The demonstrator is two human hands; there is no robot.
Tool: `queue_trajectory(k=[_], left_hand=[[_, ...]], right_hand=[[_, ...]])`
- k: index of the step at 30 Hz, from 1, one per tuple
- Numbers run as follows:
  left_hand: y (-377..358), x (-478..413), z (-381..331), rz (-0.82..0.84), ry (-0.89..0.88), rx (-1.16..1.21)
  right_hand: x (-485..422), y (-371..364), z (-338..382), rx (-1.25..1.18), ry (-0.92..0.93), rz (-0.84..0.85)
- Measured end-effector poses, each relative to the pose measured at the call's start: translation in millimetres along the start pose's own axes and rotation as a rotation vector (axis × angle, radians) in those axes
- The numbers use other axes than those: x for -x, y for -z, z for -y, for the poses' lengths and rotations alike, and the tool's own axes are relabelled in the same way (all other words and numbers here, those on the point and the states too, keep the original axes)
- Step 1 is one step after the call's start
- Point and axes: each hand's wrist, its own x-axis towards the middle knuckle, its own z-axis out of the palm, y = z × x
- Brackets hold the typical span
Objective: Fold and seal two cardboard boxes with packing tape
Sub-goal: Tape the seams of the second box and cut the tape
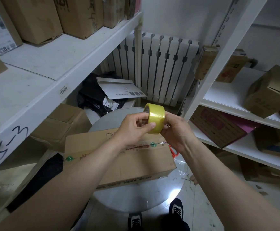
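Roll of yellow packing tape (154, 120) — being held up in the air between both hands, above the far edge of the cardboard box (119, 157). Left hand (132, 129) is closing around the roll's near side, thumb pressing flat on the outer wrap, fingers curling behind. Right hand (176, 130) is cupping the roll from the right, fingers wrapping under and behind it; fingertips hidden, so cannot tell exactly where they are pressing.

The box is lying flat on the round grey tabletop (136, 195), flaps closed, a seam running lengthwise across its top with green marks near each end. Something orange-red (174, 151) is poking out just beside the box's right end, under the right wrist — too hidden to identify.

White shelving (40, 72) is standing to the left, holding upright brown cartons; more white shelves (227, 95) to the right are carrying loose, tilted boxes. A white radiator (162, 67) is sitting against the far wall, with a white envelope (120, 89) leaning on black bags in front of it. Two dark shoes (176, 210) are showing on the floor below the tabletop.
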Motion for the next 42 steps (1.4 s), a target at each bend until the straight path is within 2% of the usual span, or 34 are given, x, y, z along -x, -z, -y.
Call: queue_trajectory(k=[8, 12, 15, 18, 21, 26, 34, 42], left_hand=[[3.6, 2.2, -3.9, -0.048, 0.066, 0.118], [-1.6, 0.4, -6.2, -0.193, 0.085, 0.076], [-7.3, -4.7, -10.0, -0.349, 0.177, 0.062], [-8.5, -9.7, -15.8, -0.393, 0.342, 0.167], [-6.4, -12.8, -19.8, -0.367, 0.446, 0.209], [-5.5, -3.9, -14.1, -0.189, 0.317, 0.061], [12.6, 14.4, -10.9, 0.012, 0.243, 0.113], [12.8, 16.3, -14.7, -0.091, 0.291, 0.366]], right_hand=[[0.6, -5.1, -3.1, 0.021, 0.029, 0.093], [4.9, -12.2, -7.1, 0.109, 0.086, 0.115], [6.2, -15.8, -10.3, 0.138, 0.122, 0.125], [6.6, -14.8, -16.2, 0.202, 0.136, 0.151], [6.1, -15.4, -19.1, 0.247, 0.138, 0.145], [5.7, -18.1, -16.0, 0.179, 0.11, -0.021], [-1.7, -24.5, -11.6, 0.164, 0.092, -0.163], [3.2, -27.9, -13.4, 0.271, 0.171, -0.047]])
